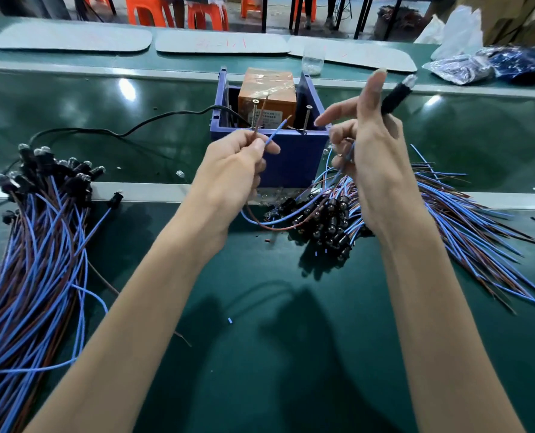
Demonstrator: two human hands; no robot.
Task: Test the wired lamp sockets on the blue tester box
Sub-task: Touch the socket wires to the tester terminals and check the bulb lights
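The blue tester box stands open-topped at mid-table, just beyond a pale cross-rail. Inside are an orange unit and two upright screws. The front wall hides the lower interior.

The left hand is raised in front of the box. Its thumb and fingers pinch the leads, one blue and one brown. The bare tips lie close to the left screw, but contact cannot be confirmed.

The right hand is raised beside the box's right wall and holds a lamp socket, black with a clear bulb, blurred. One finger stands upright, the index is extended, and the lower fingers curl round wire. The grip on the socket itself is hidden behind the hand.

A black cable runs from the box toward the table's left edge. A bundle of wired sockets lies at the left edge, cut off by the frame. A heap of them lies toward the right edge, partly behind the right forearm.
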